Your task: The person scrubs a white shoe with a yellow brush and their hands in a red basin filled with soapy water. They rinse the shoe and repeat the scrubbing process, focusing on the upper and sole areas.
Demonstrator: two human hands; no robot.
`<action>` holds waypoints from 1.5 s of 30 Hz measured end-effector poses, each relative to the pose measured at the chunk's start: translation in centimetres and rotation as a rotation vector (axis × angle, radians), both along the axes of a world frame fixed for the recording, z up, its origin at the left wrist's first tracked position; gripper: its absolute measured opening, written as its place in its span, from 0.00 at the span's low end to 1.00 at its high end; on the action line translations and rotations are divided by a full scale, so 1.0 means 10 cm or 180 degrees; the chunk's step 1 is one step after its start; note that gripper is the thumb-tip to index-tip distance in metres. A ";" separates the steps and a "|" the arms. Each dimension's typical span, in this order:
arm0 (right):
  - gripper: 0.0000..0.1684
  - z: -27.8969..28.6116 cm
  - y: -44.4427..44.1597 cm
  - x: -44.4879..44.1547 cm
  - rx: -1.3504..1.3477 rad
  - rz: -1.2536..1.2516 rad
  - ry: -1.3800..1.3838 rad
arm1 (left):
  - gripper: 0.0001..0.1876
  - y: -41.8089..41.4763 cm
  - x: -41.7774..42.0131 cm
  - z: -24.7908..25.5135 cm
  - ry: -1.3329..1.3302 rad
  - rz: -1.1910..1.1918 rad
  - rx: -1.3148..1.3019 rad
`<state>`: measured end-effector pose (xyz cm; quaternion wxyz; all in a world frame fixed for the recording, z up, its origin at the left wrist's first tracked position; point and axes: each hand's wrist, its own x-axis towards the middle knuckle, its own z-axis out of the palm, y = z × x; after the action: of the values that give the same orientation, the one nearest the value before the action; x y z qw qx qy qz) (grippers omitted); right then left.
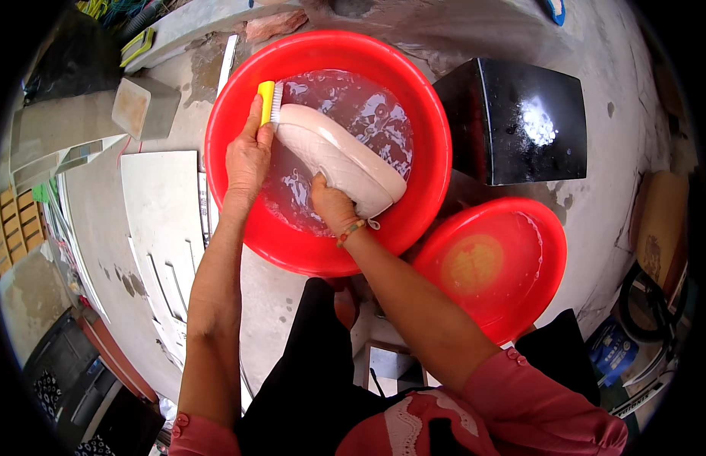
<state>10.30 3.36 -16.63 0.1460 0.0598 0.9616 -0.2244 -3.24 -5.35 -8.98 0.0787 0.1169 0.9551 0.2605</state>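
Note:
A large red plastic basin (438, 131) holds cloudy, sudsy water. My left hand (248, 151) grips a yellow scrub brush (267, 102), its white bristles against the upper left end of a pale quilted shoe (313, 145). The shoe lies on its side above the water, its thick light sole facing up and right. My right hand (334, 204), with a beaded bracelet (351, 231) at the wrist, holds the shoe near its lower end, the fingers partly hidden in or behind it. A small cord loop hangs from that end.
A smaller red basin (523, 296) with clear water stands at the lower right of the large one. A glossy black box (535, 122) is to the right. White panels (165, 211) lie on the left, below a grey square container (150, 108).

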 end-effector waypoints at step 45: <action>0.23 0.69 1.08 -0.12 -0.6716 -0.3828 -0.0350 | 0.31 0.42 0.94 0.18 0.0267 -0.1097 0.0308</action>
<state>9.11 14.21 -9.73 0.0361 0.3575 0.1180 -0.9257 6.11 -1.19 -7.20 0.0766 0.2932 0.9097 0.2838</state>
